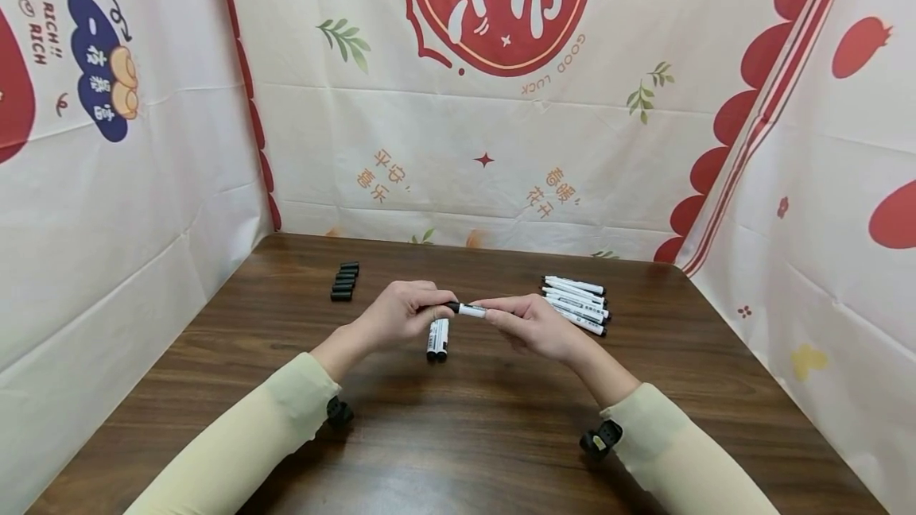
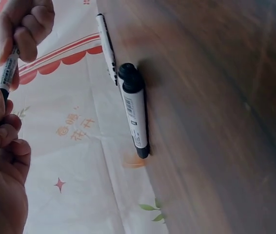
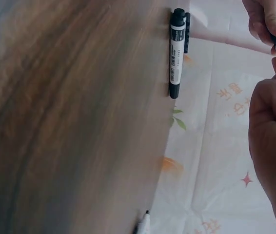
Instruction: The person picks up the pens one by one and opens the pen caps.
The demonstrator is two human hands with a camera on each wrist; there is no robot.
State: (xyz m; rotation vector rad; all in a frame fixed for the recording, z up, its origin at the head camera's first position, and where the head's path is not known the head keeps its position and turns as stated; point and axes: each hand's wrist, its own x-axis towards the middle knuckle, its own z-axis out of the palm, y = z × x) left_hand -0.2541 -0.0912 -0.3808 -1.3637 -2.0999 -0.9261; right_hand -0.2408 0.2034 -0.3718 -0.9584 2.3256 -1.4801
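Observation:
Over the middle of the table, both hands hold one white marker (image 1: 472, 311) between them, lying nearly level. My left hand (image 1: 404, 312) grips its black-capped end between thumb and fingers. The white barrel's other end is pinched by my right hand (image 1: 533, 326). In the left wrist view the same marker (image 2: 9, 72) shows, its black end at the left thumb. Just below the left hand, two capped markers (image 1: 438, 338) lie side by side on the wood; the left hand overlaps their far ends in the head view.
Several loose black caps (image 1: 343, 283) lie in a column at the table's back left. At the back right, several white markers (image 1: 576, 310) are grouped side by side. Printed cloth (image 1: 444, 118) hangs behind and along both sides of the brown table (image 1: 472, 435).

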